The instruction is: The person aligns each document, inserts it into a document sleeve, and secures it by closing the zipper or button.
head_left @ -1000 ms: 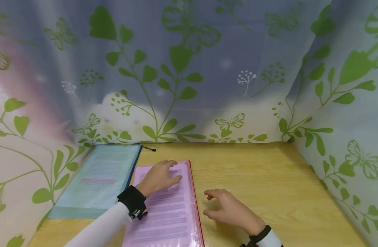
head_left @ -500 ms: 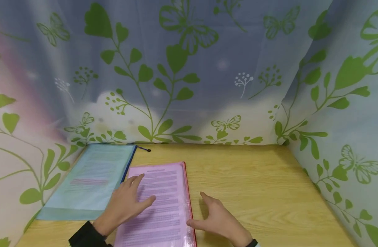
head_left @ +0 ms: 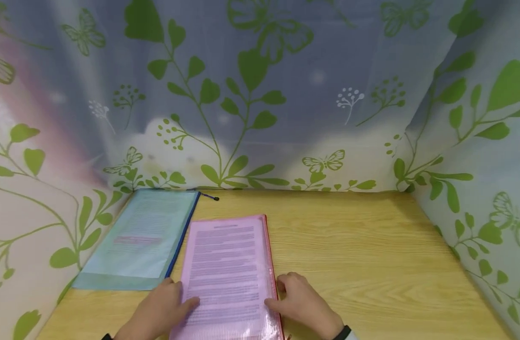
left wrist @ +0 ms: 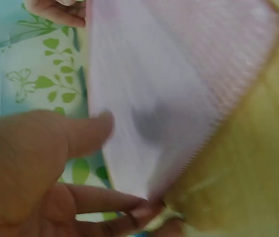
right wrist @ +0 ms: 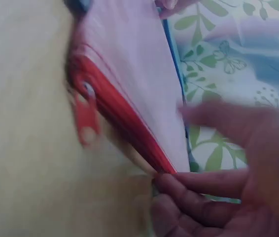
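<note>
A pink zip document pouch (head_left: 225, 264) with printed paper inside lies in front of me. Its red zipper (right wrist: 124, 113) runs along the right side, and a red zip pull (right wrist: 86, 118) dangles at the near corner. My left hand (head_left: 157, 307) grips the pouch's left edge, thumb over the top and fingertips at the underside. On the opposite edge, my right hand (head_left: 304, 304) holds the zipper side between thumb and curled fingers. The right wrist view is blurred around the thumb (right wrist: 208, 113).
A light blue zip pouch (head_left: 115, 278) with paper inside lies at the left, its dark blue pull cord (head_left: 209, 196) pointing right. Bare wood-grain table (head_left: 349, 245) spreads to the right. Curtains (head_left: 285, 118) with green leaves and butterflies enclose the back and sides.
My left hand has drawn back from above the pink pouch to its left edge and taken hold. The right hand has come in from beside the pouch to grip its right edge.
</note>
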The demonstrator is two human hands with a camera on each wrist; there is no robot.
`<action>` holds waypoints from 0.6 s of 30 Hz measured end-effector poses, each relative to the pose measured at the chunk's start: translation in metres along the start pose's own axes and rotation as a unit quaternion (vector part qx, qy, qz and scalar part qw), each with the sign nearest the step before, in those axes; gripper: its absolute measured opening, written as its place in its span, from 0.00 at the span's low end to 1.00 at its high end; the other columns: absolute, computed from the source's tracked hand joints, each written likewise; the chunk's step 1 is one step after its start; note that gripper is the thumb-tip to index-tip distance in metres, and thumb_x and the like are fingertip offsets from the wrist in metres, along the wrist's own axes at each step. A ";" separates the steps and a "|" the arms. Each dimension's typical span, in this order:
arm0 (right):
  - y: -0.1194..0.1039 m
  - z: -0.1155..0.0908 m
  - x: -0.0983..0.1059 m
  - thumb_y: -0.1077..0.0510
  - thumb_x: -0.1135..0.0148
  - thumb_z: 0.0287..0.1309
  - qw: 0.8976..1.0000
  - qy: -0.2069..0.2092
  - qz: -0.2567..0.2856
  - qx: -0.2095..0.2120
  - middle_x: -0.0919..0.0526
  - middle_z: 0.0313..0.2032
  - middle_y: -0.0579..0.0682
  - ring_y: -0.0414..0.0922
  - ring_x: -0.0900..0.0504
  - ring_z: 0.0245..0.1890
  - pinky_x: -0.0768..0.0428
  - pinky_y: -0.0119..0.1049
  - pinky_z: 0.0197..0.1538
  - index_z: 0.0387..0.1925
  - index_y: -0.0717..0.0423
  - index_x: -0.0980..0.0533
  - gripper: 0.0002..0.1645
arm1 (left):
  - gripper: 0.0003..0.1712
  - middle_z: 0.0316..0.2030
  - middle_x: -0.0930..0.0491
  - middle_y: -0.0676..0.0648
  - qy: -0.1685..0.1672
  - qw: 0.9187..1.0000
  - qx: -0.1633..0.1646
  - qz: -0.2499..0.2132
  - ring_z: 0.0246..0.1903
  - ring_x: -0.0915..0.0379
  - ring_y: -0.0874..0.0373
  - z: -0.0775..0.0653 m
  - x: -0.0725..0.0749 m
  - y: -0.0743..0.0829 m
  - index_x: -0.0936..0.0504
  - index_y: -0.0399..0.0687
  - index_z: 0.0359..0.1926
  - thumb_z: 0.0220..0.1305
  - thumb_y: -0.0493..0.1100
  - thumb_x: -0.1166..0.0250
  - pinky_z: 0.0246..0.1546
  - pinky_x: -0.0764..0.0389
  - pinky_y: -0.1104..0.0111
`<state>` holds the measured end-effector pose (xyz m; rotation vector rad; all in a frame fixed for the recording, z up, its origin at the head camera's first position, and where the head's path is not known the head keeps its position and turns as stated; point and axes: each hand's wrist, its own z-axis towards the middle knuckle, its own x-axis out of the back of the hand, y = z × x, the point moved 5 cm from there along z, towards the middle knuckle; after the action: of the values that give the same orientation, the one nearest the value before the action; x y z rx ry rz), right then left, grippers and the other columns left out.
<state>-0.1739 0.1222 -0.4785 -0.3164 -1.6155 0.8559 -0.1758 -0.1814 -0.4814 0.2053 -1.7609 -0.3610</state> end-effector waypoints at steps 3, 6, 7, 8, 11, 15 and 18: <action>-0.001 0.003 -0.004 0.65 0.32 0.52 0.999 0.030 0.032 0.014 0.32 0.18 0.39 0.33 0.36 0.21 0.36 0.27 0.25 0.20 0.57 0.25 0.11 | 0.15 0.26 0.28 0.47 0.018 0.999 -0.012 -0.029 0.26 0.32 0.57 0.000 -0.002 -0.004 0.18 0.38 0.30 0.60 0.45 0.25 0.29 0.26 0.63; 0.001 0.003 -0.006 0.71 0.33 0.50 0.998 0.057 0.041 0.007 0.29 0.17 0.39 0.31 0.35 0.20 0.33 0.26 0.24 0.20 0.55 0.22 0.11 | 0.11 0.23 0.30 0.49 0.031 0.998 -0.006 -0.057 0.25 0.34 0.58 0.002 -0.005 -0.006 0.17 0.39 0.29 0.57 0.39 0.23 0.26 0.31 0.67; 0.003 0.002 -0.005 0.71 0.33 0.50 0.997 0.062 0.043 0.000 0.27 0.17 0.39 0.31 0.34 0.20 0.32 0.26 0.24 0.21 0.56 0.21 0.10 | 0.11 0.22 0.29 0.49 0.034 0.997 0.000 -0.063 0.24 0.34 0.58 0.003 -0.006 -0.005 0.17 0.39 0.29 0.57 0.39 0.23 0.25 0.32 0.68; 0.004 0.001 -0.004 0.72 0.34 0.50 0.997 0.065 0.044 -0.010 0.26 0.18 0.40 0.32 0.33 0.21 0.32 0.26 0.24 0.22 0.57 0.20 0.09 | 0.11 0.22 0.27 0.50 0.037 0.997 0.005 -0.069 0.25 0.33 0.58 0.005 -0.007 -0.004 0.15 0.37 0.31 0.56 0.39 0.22 0.26 0.31 0.68; 0.008 0.000 0.002 0.73 0.35 0.48 0.996 0.076 0.039 -0.035 0.25 0.19 0.42 0.34 0.31 0.22 0.30 0.27 0.24 0.23 0.59 0.18 0.07 | 0.12 0.22 0.24 0.52 0.039 0.996 0.015 -0.081 0.25 0.32 0.59 0.012 -0.009 0.002 0.13 0.36 0.35 0.55 0.41 0.22 0.26 0.31 0.68; 0.017 -0.003 0.016 0.73 0.36 0.49 0.993 0.085 0.031 -0.070 0.24 0.20 0.44 0.38 0.29 0.23 0.29 0.29 0.25 0.26 0.61 0.18 0.07 | 0.12 0.19 0.27 0.53 0.052 0.995 -0.011 -0.087 0.23 0.35 0.60 0.023 -0.011 0.018 0.15 0.40 0.27 0.53 0.41 0.21 0.25 0.34 0.69; 0.028 -0.006 0.024 0.73 0.36 0.51 0.991 0.088 0.029 -0.101 0.23 0.21 0.45 0.40 0.28 0.24 0.28 0.30 0.26 0.28 0.61 0.17 0.07 | 0.16 0.17 0.32 0.54 0.051 0.994 -0.034 -0.086 0.21 0.37 0.61 0.029 -0.015 0.034 0.21 0.43 0.20 0.53 0.41 0.20 0.23 0.37 0.71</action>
<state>-0.1806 0.1587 -0.4796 -0.5697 -1.5351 0.6889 -0.1991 -0.1407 -0.4885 0.3232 -1.6315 -0.5252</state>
